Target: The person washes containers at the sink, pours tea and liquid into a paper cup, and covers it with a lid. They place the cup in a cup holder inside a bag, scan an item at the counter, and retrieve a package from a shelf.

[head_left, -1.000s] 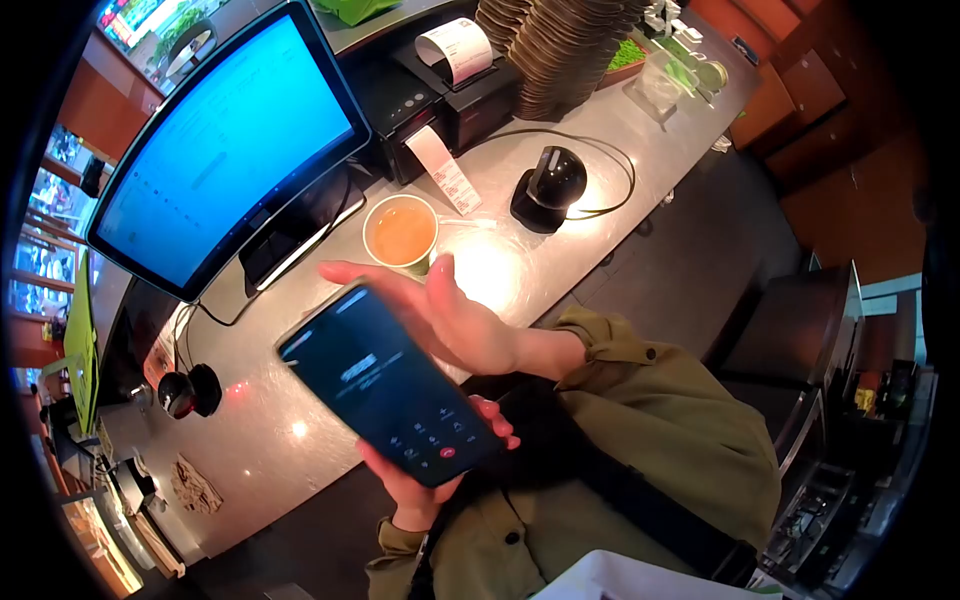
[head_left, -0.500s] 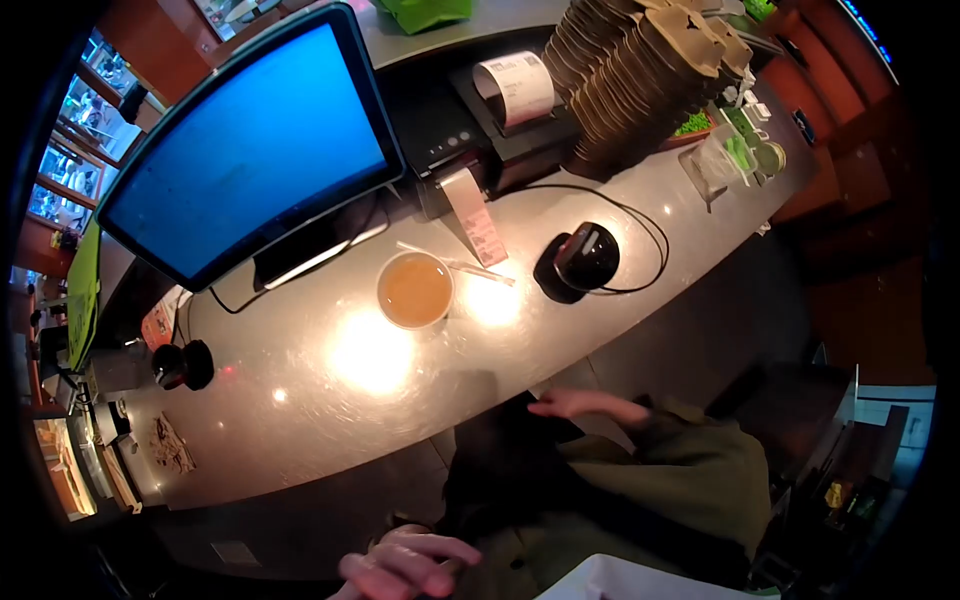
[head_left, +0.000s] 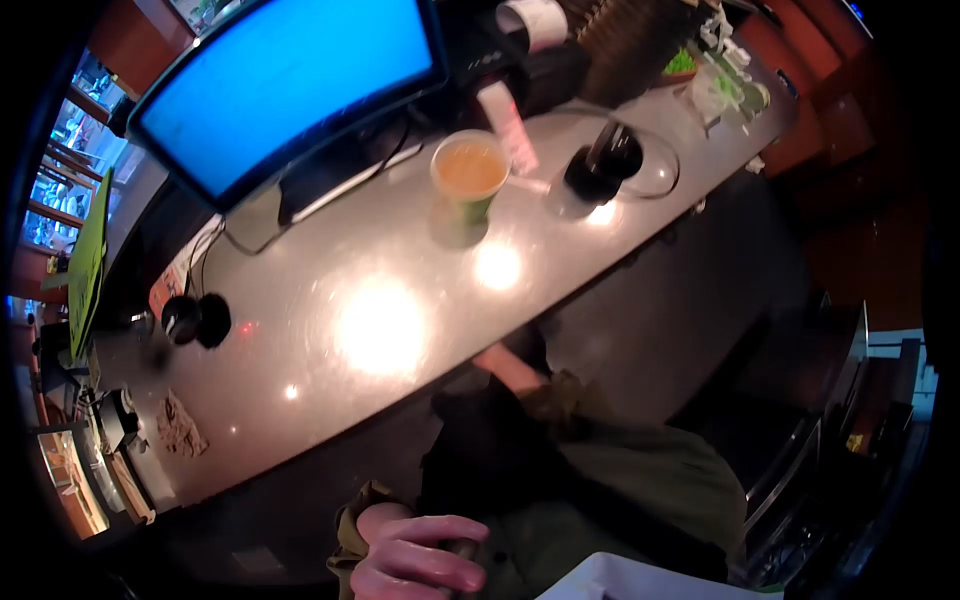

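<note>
My left hand (head_left: 425,555) is low in the view, close to my olive shirt (head_left: 620,490), its fingers curled inward. A small dark patch shows between them, too unclear to name. My right hand (head_left: 498,362) is partly visible by the counter's near edge, beside the black cloth over my front. Its fingers are mostly hidden, so its grip is unclear. A paper cup (head_left: 470,175) of light brown drink stands on the counter (head_left: 300,300), apart from both hands. Right of the cup lie a printed receipt strip (head_left: 510,130) and a thin wrapped stick (head_left: 530,184).
A monitor (head_left: 300,80) with a blue screen stands at the back. A black scanner (head_left: 605,165) on a cord sits right of the cup, and another black device (head_left: 195,320) at left. Stacked cardboard carriers (head_left: 630,45) and a printer (head_left: 480,55) are behind. Crumpled brown material (head_left: 180,428) lies at left.
My view has shifted, so the counter and cup appear higher and the cup farther right. My right hand appears farther left and nearer the counter edge. My left hand stays low with bent fingers.
</note>
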Demonstrator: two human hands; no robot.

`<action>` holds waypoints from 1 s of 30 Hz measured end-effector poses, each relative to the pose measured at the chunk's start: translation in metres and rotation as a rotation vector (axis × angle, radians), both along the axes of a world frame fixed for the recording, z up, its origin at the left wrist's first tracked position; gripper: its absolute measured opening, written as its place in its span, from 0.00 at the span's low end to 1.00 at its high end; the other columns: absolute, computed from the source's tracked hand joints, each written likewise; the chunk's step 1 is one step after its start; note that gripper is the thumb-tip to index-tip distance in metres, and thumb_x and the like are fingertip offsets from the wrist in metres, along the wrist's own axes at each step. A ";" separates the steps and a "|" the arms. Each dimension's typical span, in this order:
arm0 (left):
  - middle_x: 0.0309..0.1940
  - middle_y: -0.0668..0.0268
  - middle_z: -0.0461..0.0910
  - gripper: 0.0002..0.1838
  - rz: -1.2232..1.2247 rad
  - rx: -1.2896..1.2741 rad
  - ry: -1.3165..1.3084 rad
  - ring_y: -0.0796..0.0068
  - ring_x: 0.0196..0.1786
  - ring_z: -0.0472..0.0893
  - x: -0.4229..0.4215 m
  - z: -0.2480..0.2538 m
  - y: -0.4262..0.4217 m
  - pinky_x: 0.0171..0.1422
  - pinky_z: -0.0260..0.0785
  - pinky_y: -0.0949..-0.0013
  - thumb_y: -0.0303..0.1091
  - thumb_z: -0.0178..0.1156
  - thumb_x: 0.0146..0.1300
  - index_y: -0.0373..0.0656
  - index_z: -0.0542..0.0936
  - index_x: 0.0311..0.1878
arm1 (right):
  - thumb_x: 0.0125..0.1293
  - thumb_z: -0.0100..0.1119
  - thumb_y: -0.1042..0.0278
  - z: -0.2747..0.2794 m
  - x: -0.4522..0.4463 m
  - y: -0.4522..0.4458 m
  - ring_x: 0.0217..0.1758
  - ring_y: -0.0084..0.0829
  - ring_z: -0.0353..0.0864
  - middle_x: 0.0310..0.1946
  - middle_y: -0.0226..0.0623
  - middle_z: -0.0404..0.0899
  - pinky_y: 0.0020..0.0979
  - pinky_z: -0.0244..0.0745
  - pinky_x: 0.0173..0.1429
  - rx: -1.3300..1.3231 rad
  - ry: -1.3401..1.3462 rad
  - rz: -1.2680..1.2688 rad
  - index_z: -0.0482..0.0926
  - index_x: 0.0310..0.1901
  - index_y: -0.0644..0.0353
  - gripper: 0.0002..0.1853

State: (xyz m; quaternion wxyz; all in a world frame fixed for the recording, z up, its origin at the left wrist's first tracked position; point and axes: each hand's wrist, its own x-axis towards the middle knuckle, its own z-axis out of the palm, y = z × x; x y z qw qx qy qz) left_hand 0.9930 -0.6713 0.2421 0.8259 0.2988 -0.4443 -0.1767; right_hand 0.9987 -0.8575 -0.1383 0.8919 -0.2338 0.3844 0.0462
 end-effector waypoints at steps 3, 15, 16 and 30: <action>0.41 0.51 0.71 0.15 0.039 0.153 0.109 0.54 0.48 0.71 -0.028 0.011 0.060 0.53 0.61 0.42 0.40 0.56 0.60 0.44 0.66 0.45 | 0.61 0.47 0.56 -0.016 0.009 0.027 0.37 0.23 0.70 0.37 0.31 0.71 0.24 0.66 0.39 -0.036 0.025 -0.132 0.71 0.41 0.56 0.14; 0.48 0.65 0.63 0.20 0.388 0.049 -0.176 0.64 0.50 0.69 -0.084 0.020 0.115 0.48 0.61 0.43 0.31 0.58 0.55 0.46 0.67 0.51 | 0.59 0.47 0.60 -0.058 -0.011 0.040 0.30 0.22 0.69 0.29 0.32 0.70 0.23 0.65 0.30 -0.251 0.085 -0.131 0.71 0.37 0.55 0.09; 0.49 0.66 0.61 0.21 0.449 0.013 -0.227 0.64 0.50 0.68 -0.091 0.018 0.111 0.48 0.61 0.44 0.30 0.59 0.54 0.47 0.68 0.53 | 0.59 0.51 0.59 -0.134 -0.034 0.016 0.30 0.26 0.72 0.29 0.29 0.73 0.28 0.66 0.32 -0.214 -0.021 -0.038 0.72 0.34 0.53 0.08; 0.54 0.65 0.61 0.27 0.228 0.130 -0.082 0.65 0.53 0.66 -0.137 -0.008 0.015 0.48 0.58 0.48 0.38 0.64 0.52 0.54 0.68 0.56 | 0.46 0.62 0.46 0.024 -0.251 -0.106 0.51 0.48 0.68 0.47 0.49 0.67 0.44 0.64 0.51 -1.938 0.784 0.327 0.62 0.56 0.64 0.40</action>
